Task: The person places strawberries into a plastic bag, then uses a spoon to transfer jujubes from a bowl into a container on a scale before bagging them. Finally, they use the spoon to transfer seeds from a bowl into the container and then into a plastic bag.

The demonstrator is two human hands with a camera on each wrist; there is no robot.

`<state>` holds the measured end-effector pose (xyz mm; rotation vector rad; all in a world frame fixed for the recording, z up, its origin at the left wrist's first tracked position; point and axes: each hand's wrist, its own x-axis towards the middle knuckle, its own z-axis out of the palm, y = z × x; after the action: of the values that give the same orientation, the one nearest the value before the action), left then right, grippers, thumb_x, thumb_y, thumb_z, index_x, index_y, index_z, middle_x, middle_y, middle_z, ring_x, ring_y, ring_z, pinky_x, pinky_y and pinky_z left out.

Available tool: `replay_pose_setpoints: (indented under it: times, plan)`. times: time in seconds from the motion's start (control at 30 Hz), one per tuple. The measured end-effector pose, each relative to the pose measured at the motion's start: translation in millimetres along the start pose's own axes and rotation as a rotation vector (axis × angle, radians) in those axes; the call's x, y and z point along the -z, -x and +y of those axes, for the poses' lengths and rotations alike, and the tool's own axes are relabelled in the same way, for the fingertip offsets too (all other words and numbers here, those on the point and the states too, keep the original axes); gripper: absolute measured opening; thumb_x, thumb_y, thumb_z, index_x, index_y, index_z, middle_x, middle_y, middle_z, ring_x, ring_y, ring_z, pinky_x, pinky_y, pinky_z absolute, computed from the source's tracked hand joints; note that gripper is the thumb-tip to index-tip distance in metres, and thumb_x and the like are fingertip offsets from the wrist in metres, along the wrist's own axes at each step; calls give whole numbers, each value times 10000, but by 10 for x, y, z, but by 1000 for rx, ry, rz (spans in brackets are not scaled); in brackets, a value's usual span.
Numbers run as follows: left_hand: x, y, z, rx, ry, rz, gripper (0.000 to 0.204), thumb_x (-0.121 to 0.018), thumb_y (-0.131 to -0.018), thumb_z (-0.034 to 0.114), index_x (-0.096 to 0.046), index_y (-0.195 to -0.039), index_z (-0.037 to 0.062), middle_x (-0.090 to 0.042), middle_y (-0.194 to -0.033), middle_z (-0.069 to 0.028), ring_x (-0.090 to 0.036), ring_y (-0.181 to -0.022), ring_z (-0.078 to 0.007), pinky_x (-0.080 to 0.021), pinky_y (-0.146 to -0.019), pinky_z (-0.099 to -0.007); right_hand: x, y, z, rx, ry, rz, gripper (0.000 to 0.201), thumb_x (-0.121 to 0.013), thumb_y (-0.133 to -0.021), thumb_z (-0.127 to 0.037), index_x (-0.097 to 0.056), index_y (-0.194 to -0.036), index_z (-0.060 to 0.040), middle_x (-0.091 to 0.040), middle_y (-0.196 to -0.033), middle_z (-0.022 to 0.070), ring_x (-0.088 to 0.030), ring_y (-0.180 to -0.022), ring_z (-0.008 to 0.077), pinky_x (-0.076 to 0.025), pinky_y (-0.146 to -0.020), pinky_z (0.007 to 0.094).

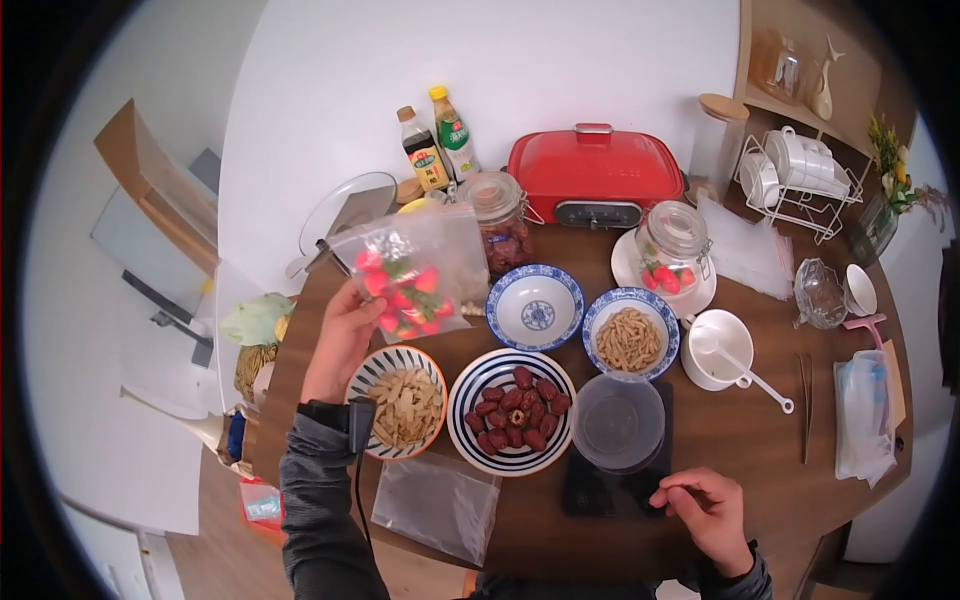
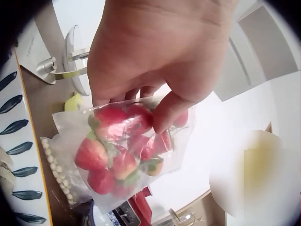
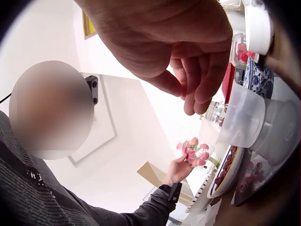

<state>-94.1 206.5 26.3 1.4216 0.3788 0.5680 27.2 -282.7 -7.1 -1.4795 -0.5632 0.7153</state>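
Observation:
A clear bag of strawberries [image 1: 405,295] is held up by my left hand [image 1: 345,325] above the table's left side, over the striped bowl of pale slices [image 1: 403,408]. The left wrist view shows thumb and fingers pinching the bag [image 2: 123,157] near its top edge. My right hand [image 1: 705,510] hovers at the front right, fingers loosely bent and holding nothing, beside the black scale [image 1: 590,492] that bears a clear plastic tub [image 1: 618,422]. In the right wrist view the right hand [image 3: 188,61] hangs near the tub [image 3: 244,115].
A plate of red dates [image 1: 512,412], an empty blue-patterned bowl [image 1: 535,307] and a bowl of short tan pieces [image 1: 629,338] stand mid-table. An empty bag [image 1: 436,508] lies in front. Behind are jars, bottles and a red cooker [image 1: 595,172]; a white pot [image 1: 716,350] and tweezers [image 1: 805,410] are right.

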Motion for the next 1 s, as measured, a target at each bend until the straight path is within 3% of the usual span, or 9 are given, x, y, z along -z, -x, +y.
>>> replay_pose_setpoints:
  times: [0.3, 0.43, 0.57, 0.67, 0.73, 0.8, 0.9, 1.0]
  plan:
    - [64, -340, -485, 169, 69, -183, 503, -612, -921, -47, -502, -1410, 3, -589, -1351, -83, -552, -1249, -195, -434, -1065, -352, -7, -44, 43, -19, 32, 59, 126, -592, -969, 21, -673, -1064, 35, -736, -916, 124, -706, -833, 154, -544, -697, 250]
    - [28, -415, -522, 136, 99, -190, 503, -597, -929, -60, -494, -1418, -3, -575, -1387, -81, -540, -1273, -187, -418, -1084, -355, -52, -71, 67, -6, 67, 57, 132, -597, -976, 4, -675, -1079, 29, -737, -924, 118, -705, -845, 145, -541, -699, 240]
    - [93, -447, -648, 92, 66, -102, 500, -629, -907, -75, -515, -1387, 4, -603, -1323, -75, -567, -1219, -178, -443, -1052, -332, -78, -86, 53, -9, 97, 49, 132, -595, -976, 5, -677, -1076, 31, -739, -915, 113, -704, -845, 141, -540, -701, 237]
    - [124, -443, -750, 86, 3, -21, 463, -639, -896, -85, -539, -1339, 6, -618, -1275, -78, -584, -1177, -177, -463, -1021, -323, -94, -117, -29, 63, 166, 17, 191, -653, -965, -83, -675, -1137, -5, -720, -951, 76, -669, -831, 155, -521, -728, 270]
    - [156, -464, -792, 66, 9, -10, 443, -636, -896, -89, -546, -1319, 6, -623, -1259, -79, -589, -1162, -179, -467, -1011, -322, -121, -108, -40, 103, 134, 40, 137, -601, -997, -26, -697, -1084, 17, -728, -912, 61, -643, -791, 92, -495, -697, 218]
    - [191, -453, -810, 59, 2, 17, 418, -633, -891, -97, -547, -1288, 1, -625, -1235, -83, -590, -1141, -181, -474, -994, -318, -110, -108, -59, 91, 147, 37, 141, -604, -994, -28, -696, -1092, 14, -728, -916, 63, -645, -793, 98, -497, -699, 222]
    - [226, -482, -855, 15, 7, 52, 436, -627, -887, -108, -533, -1299, -2, -613, -1253, -93, -582, -1150, -181, -476, -993, -317, -122, -93, -38, 66, 126, 29, 143, -608, -991, -31, -697, -1095, 12, -728, -920, 64, -647, -794, 104, -499, -702, 227]
    - [173, -449, -832, 30, -191, 186, 486, -676, -858, -78, -517, -1312, -10, -600, -1268, -102, -557, -1216, -189, -454, -1045, -329, -131, -73, -42, 75, 140, 32, 143, -617, -988, -32, -695, -1098, 15, -727, -926, 62, -645, -802, 104, -499, -710, 228]
